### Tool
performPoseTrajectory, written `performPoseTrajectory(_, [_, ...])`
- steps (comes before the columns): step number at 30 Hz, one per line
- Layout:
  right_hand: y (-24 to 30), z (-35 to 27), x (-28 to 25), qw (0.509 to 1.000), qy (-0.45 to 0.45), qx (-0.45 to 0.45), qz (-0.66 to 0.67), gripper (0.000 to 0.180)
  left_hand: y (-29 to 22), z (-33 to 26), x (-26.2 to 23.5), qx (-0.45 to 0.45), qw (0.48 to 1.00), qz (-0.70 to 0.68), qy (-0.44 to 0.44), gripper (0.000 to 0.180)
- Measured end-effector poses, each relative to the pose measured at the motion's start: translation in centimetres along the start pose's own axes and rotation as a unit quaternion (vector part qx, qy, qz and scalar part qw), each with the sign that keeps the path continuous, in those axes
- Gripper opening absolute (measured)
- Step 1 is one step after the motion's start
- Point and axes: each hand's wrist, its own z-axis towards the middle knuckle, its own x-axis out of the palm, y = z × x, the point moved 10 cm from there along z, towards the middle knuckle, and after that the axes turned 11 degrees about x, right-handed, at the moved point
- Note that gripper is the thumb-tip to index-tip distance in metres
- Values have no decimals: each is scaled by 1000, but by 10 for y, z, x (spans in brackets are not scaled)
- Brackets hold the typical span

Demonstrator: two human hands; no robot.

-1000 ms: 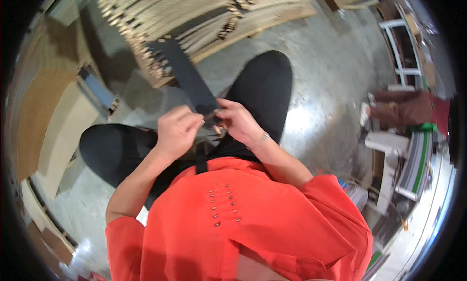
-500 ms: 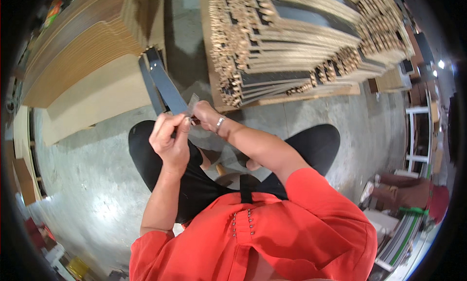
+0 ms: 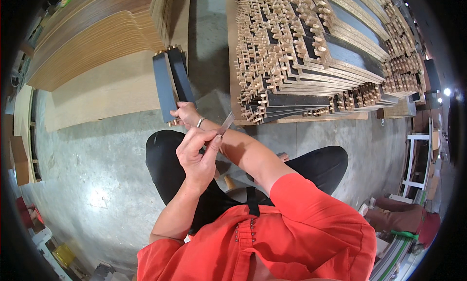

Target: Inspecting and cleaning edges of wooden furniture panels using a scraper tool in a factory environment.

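My left hand (image 3: 197,153) pinches a thin, flat, semi-transparent strip with a slanted tip, like a small scraper blade (image 3: 226,121), between thumb and fingers. It is raised over my right forearm. Reaching across to the left, my right hand (image 3: 186,114) closes on the near end of a dark blue-grey board (image 3: 164,84) with wooden dowels at its ends. A second dark board (image 3: 180,77) leans right beside it, also with dowels at the far end. The fingertips of my right hand are partly hidden behind the board's edge.
A tall pile of dark boards with protruding dowels (image 3: 296,81) stands ahead to the right. Ahead left is a stack of brown wood-grain panels (image 3: 107,35) on a pale sheet (image 3: 104,89). A person in brown trousers (image 3: 396,215) is at the far right, beside a white frame (image 3: 413,159).
My hands have come apart. The left one has moved right and nearer with the strip, while the right one has shifted left onto the board's near end. The view has shifted somewhat.
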Motion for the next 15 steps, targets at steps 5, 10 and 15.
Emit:
performPoseTrajectory(5, [-20, 24, 18, 999, 15, 27, -16, 12, 1, 0, 1, -11, 1000, -3, -1, 7])
performPoseTrajectory(10, [12, 8, 13, 935, -142, -71, -319, 33, 6, 1, 3, -19, 1000, 5, 7, 6])
performPoseTrajectory(15, [42, -70, -24, 920, -112, -162, -340, 30, 8, 1, 12, -19, 999, -25, -12, 5])
